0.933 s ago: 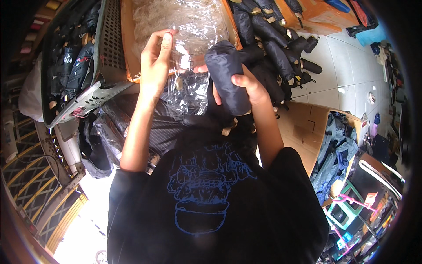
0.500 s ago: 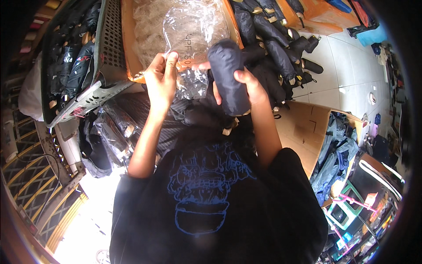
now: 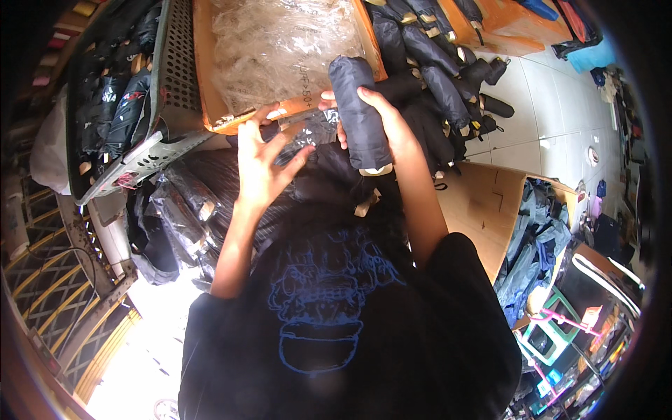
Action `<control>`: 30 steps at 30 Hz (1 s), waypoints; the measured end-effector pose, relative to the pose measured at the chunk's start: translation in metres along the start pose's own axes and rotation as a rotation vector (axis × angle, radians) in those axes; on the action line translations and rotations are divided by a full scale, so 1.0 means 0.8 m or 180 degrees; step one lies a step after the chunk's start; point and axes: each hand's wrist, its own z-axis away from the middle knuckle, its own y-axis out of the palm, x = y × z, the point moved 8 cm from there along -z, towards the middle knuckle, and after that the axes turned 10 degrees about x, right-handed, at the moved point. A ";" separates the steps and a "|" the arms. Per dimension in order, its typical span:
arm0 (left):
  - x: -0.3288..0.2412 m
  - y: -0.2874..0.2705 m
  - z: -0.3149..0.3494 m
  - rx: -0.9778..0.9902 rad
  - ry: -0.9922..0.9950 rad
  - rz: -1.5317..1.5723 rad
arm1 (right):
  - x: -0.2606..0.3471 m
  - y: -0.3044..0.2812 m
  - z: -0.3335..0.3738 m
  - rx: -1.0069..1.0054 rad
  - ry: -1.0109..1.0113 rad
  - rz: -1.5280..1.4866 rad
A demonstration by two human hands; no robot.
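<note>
Orange carton top centre, holding clear plastic bags; brown carton right.

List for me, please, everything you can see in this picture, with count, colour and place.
folded umbrella: one, dark navy, upright in the right hand
loose folded umbrellas: a pile, too many to count, dark, on the floor beyond the right hand
box of clear plastic bags: one, orange, top centre
clear plastic bags: a heap, transparent, inside the box
plastic basket: one, grey, upper left, holding dark bagged items
bagged umbrellas: several, black, below the basket
cardboard box: one, brown, right, open
blue fabric: a bundle, right of the cardboard box
left hand: open, fingers spread, by the orange box's edge
right hand: closed round the folded umbrella
</note>
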 end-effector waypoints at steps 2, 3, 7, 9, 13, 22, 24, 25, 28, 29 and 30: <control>0.006 0.008 0.005 -0.0032 0.0006 -0.0097 | -0.003 -0.006 -0.004 -0.0049 0.0069 0.0028; 0.001 0.007 0.004 -0.0053 -0.0039 0.0017 | -0.005 -0.006 -0.006 -0.0048 0.0086 0.0000; 0.015 0.023 0.009 -0.0131 -0.0318 0.0069 | -0.001 -0.006 -0.005 0.0114 0.0082 0.0139; 0.018 0.031 0.009 -0.0093 -0.0642 0.0039 | 0.002 -0.012 0.009 -0.0188 0.0041 0.0358; 0.023 0.049 0.008 -0.0264 -0.0975 0.0500 | 0.011 0.011 0.058 -0.0436 -0.0243 0.0681; -0.029 0.051 -0.011 -0.0271 -0.0489 -0.0141 | -0.041 0.030 0.103 -0.0304 0.0517 0.1888; -0.039 0.046 -0.014 -0.0399 -0.0349 -0.0281 | -0.039 0.029 0.100 -0.0433 0.0424 0.1807; -0.035 0.049 -0.012 -0.0348 -0.0405 -0.0185 | -0.036 0.024 0.098 -0.0456 0.0119 0.2123; -0.025 0.056 -0.006 -0.0228 -0.0553 0.0113 | -0.013 0.034 0.097 -0.0602 -0.0341 0.3317; -0.027 0.055 -0.006 -0.0189 -0.0577 0.0216 | -0.007 0.040 0.099 -0.0668 -0.0416 0.3752; -0.027 0.056 -0.006 -0.0149 -0.0603 0.0320 | -0.007 0.041 0.099 -0.0686 -0.0388 0.3873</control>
